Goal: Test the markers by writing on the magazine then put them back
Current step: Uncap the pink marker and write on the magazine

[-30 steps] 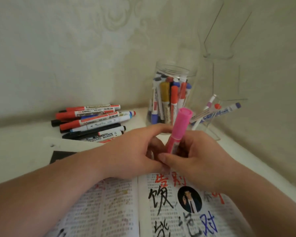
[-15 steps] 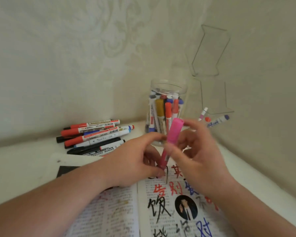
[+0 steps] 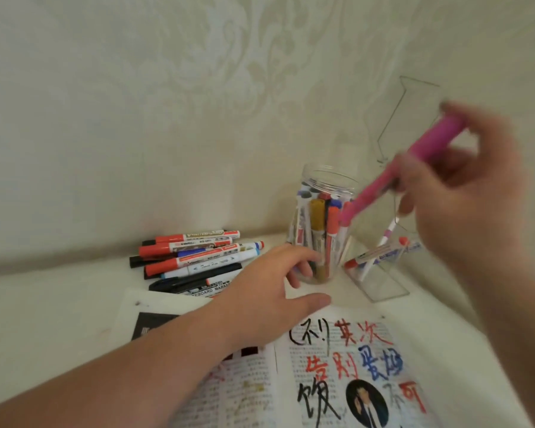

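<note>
My right hand [image 3: 464,193] grips a pink marker [image 3: 393,174], raised and tilted, its lower end pointing down at the mouth of the clear plastic jar [image 3: 325,180] that holds several markers. My left hand [image 3: 269,291] reaches with spread fingers to the base of the jar and touches it. The open magazine [image 3: 337,375] lies in front, its right page covered with black, red and blue handwritten characters.
A pile of red, blue and black markers [image 3: 195,257] lies on the white table to the left of the jar. A clear acrylic stand [image 3: 380,273] with a few markers sits right of the jar, in the corner of the patterned walls.
My right hand has lifted the pink marker up and to the right, away from the left hand. My left hand has let go of it and moved forward to the jar.
</note>
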`<state>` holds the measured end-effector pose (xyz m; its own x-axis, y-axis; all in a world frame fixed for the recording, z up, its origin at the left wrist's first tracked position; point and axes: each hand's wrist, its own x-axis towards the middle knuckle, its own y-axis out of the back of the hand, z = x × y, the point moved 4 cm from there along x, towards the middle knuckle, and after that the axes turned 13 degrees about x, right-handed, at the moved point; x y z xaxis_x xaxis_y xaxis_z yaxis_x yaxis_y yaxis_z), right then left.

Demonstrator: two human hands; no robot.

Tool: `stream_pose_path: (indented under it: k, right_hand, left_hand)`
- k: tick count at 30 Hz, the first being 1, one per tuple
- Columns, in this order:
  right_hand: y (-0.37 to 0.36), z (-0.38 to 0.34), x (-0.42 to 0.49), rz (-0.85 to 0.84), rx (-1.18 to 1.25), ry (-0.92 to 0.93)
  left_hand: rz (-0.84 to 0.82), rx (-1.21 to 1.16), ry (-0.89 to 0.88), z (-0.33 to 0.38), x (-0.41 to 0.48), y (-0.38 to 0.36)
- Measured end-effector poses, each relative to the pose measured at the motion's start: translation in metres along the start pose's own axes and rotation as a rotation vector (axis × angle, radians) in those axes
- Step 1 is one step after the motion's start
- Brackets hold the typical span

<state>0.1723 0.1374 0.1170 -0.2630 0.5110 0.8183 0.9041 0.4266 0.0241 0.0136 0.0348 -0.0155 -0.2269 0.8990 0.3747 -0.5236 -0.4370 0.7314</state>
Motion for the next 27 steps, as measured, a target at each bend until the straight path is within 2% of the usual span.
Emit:
stream_pose_path:
  k: [2, 6, 9, 12, 15, 17, 20, 24, 27]
  right_hand:
    - [-0.004, -0.002, 0.039, 0.025, -0.08, 0.017]
    - [-0.027, 0.022, 0.072, -0.097, -0.229, -0.105]
    - [-0.039, 0.031, 0.074, -0.205, -0.294, -0.202]
    - [-0.038, 0.024, 0.077, -0.16, -0.279, -0.162]
    - [-0.039, 0.028, 0.075, -0.179, -0.266, -0.229]
    - [-0.042, 0.036, 0.07, -0.268, -0.397, -0.286]
    - [-0.045, 0.043, 0.063, -0.422, -0.655, -0.252]
    - [-0.045, 0.046, 0.056, -0.506, -0.787, -0.284]
    - [-0.045, 0.048, 0.047, -0.503, -0.759, -0.321]
  left_hand:
    - [-0.011, 0.043, 0.029, -0.006, 0.0, -0.003]
    - [-0.025, 0.093, 0.04, -0.012, 0.002, -0.005]
    - [-0.037, 0.092, 0.041, -0.013, 0.002, -0.008]
    - [-0.045, 0.081, 0.032, -0.014, 0.002, -0.012]
    - [-0.061, 0.085, 0.032, -0.014, 0.002, -0.014]
    - [-0.061, 0.088, 0.029, -0.013, 0.002, -0.014]
    - [-0.082, 0.097, 0.04, -0.01, 0.002, -0.012]
    - [-0.079, 0.105, 0.018, -0.011, 0.003, -0.012]
    - [-0.089, 0.108, 0.013, -0.012, 0.004, -0.013]
